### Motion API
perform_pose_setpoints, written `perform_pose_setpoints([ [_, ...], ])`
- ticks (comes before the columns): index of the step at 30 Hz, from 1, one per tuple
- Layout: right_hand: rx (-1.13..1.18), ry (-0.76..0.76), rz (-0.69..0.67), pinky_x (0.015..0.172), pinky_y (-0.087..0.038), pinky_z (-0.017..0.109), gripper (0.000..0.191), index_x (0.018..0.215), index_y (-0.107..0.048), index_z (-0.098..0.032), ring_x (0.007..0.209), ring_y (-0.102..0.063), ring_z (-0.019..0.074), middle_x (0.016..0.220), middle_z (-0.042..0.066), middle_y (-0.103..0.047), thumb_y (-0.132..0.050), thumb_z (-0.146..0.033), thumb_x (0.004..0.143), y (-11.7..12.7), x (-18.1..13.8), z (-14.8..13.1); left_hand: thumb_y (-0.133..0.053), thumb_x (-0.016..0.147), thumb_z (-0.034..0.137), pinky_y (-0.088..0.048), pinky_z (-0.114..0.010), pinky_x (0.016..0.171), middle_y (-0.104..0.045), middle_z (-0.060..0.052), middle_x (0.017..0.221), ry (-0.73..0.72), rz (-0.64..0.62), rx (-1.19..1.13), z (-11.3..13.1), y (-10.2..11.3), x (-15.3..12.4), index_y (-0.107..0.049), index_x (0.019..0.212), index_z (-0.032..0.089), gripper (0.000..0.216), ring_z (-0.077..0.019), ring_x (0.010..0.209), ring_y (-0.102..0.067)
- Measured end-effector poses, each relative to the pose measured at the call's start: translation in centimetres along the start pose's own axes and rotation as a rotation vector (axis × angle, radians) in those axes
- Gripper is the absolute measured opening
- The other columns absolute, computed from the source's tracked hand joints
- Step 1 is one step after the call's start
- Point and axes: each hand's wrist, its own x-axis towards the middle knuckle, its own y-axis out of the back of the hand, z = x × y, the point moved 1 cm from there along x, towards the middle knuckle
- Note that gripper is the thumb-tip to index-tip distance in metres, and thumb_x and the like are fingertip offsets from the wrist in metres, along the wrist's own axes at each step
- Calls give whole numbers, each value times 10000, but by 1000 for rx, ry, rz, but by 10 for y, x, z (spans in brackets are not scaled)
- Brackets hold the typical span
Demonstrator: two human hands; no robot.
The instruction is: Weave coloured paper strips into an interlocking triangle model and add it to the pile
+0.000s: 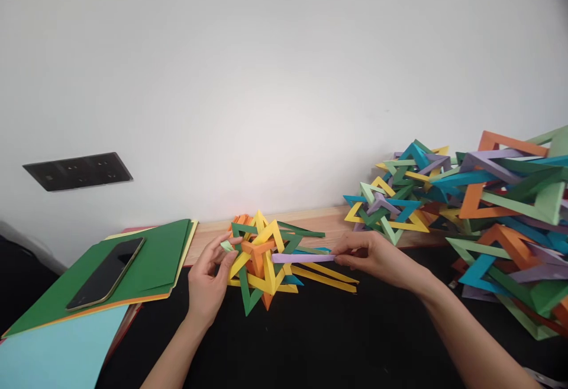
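My left hand pinches a small light green paper piece between thumb and fingers, at the left side of a folded-paper star model. That model is made of interlocked yellow, green and orange frames and rests on the black tabletop. My right hand, fingers closed, grips the right end of a narrow purple paper strip. The strip's left end reaches over the right side of the model. Yellow paper strips lie just below it, and a dark green strip lies behind.
Several finished paper stars and larger models are piled at the right against the wall. At the left a phone lies on green paper sheets, with light blue paper in front. A black socket panel is on the wall.
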Motion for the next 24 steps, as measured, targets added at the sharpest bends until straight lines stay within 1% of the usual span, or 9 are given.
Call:
perform_pose_setpoints([
  [3, -68, 20, 20, 523, -403, 246, 193, 787, -736, -214, 621, -543, 155, 722, 29, -677, -608, -359, 795, 7, -4, -2, -615, 825, 374, -522, -282, 729, -729, -83, 1008, -8, -5, 2, 0, 0, -1, -592, 1161, 201, 378, -197, 832, -661],
  [6, -122, 68, 46, 484, -369, 244, 191, 777, -743, -222, 565, -511, 141, 693, 28, -666, -588, -330, 805, 8, -6, -6, -605, 831, 372, -521, -277, 728, -732, -75, 999, -10, -19, 6, 2, 0, -1, -590, 1166, 202, 376, -187, 800, -660],
  [9, -150, 120, 50, 495, -383, 247, 198, 772, -743, -224, 584, -526, 150, 687, 30, -661, -571, -312, 812, 4, -6, -10, -588, 844, 368, -516, -273, 727, -727, -73, 1015, -18, -36, 23, 3, 1, -1, -578, 1191, 202, 385, -183, 806, -655],
  [12, -167, 116, 41, 492, -381, 241, 187, 777, -733, -217, 573, -520, 140, 681, 25, -655, -568, -296, 814, 3, -7, -13, -564, 863, 361, -505, -264, 715, -718, -80, 1040, -34, -52, 39, 3, 2, 0, -567, 1207, 200, 379, -191, 863, -647],
  [15, -168, 95, 78, 482, -377, 234, 172, 781, -721, -209, 555, -501, 134, 653, 22, -632, -570, -286, 810, 7, -10, -14, -560, 869, 352, -498, -257, 712, -713, -79, 1053, -39, -63, 37, 1, 2, 0, -566, 1198, 201, 362, -194, 896, -642],
  [17, -180, 92, 86, 491, -383, 235, 174, 783, -724, -214, 560, -495, 134, 642, 20, -610, -560, -263, 812, 10, -13, -15, -566, 865, 349, -496, -255, 717, -714, -75, 1049, -40, -62, 29, 1, 2, 1, -573, 1174, 202, 342, -192, 896, -644],
  [21, -235, 124, 53, 497, -381, 231, 207, 839, -740, -230, 578, -479, 133, 632, 13, -549, -535, -217, 816, 14, -18, -20, -567, 866, 348, -493, -253, 740, -713, -69, 1055, -27, -60, 21, 2, 1, 0, -579, 1146, 208, 313, -184, 891, -643],
  [24, -245, 123, 74, 478, -370, 223, 212, 847, -736, -219, 559, -461, 120, 648, 12, -518, -526, -247, 838, 12, -20, -24, -565, 870, 345, -491, -243, 748, -714, -60, 1048, -26, -64, 22, 3, 2, -1, -579, 1137, 215, 297, -169, 868, -642],
])
